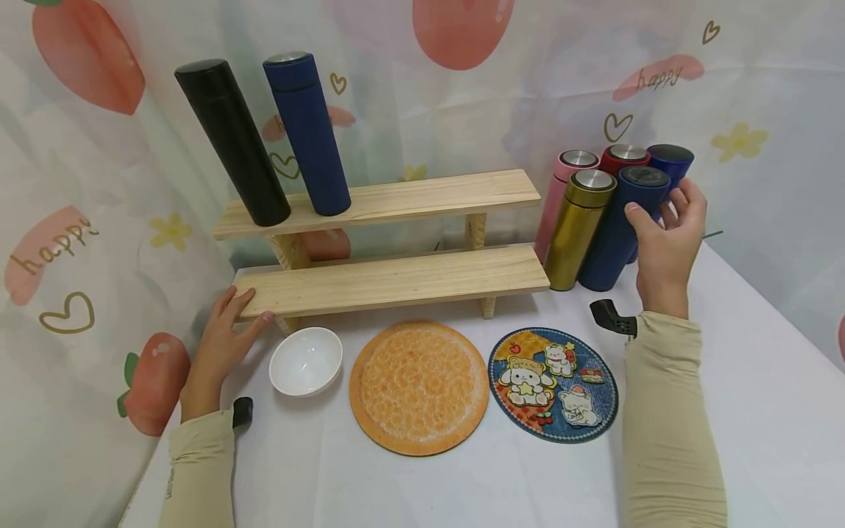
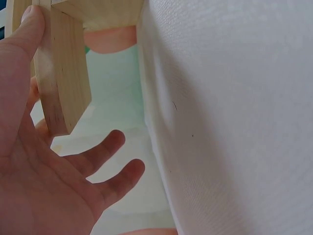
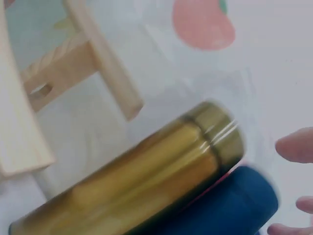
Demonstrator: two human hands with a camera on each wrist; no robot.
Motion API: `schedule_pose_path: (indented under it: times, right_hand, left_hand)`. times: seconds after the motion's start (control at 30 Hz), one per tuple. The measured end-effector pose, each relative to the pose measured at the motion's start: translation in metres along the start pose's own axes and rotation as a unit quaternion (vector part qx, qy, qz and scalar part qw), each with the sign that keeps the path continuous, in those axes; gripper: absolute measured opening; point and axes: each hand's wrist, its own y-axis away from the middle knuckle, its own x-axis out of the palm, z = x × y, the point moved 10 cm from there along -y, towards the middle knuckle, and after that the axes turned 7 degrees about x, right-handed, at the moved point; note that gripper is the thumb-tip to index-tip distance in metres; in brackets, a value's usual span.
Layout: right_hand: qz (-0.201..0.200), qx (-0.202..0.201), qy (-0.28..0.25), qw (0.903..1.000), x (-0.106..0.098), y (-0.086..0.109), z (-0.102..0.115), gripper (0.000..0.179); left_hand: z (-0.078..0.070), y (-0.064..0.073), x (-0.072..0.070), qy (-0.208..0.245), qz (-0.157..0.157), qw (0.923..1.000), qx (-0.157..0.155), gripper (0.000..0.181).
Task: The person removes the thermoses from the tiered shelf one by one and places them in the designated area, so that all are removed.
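Note:
My left hand is at the left end of the lower board of a two-tier wooden shelf. In the left wrist view its thumb and nearer fingers hold the board's end, while two fingers stretch away from it. My right hand is beside the top of a dark blue flask, fingers spread. The right wrist view shows its fingertips apart from the blue flask and a gold flask. Pink, red and another blue flask stand close behind.
A black flask and a tall blue flask stand on the upper board. In front of the shelf lie a white bowl, a round orange-brown mat and a round cartoon mat. Patterned cloth hangs behind.

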Motion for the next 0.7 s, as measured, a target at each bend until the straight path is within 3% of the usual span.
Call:
schedule_pose_path:
  times: [0.33,0.7]
  right_hand:
    - [-0.004,-0.066,-0.064,0.9957,0.017,0.022,0.043,0.068]
    - [0.059,-0.117,-0.034,0.9908,0.057,0.052,0.057,0.064]
  left_hand:
    - [-0.001,-0.001,-0.001,-0.001,-0.001,1.0000,-0.006,0.082]
    - [0.001,-0.002,-0.001,-0.001,-0.001,1.0000,0.000,0.081]
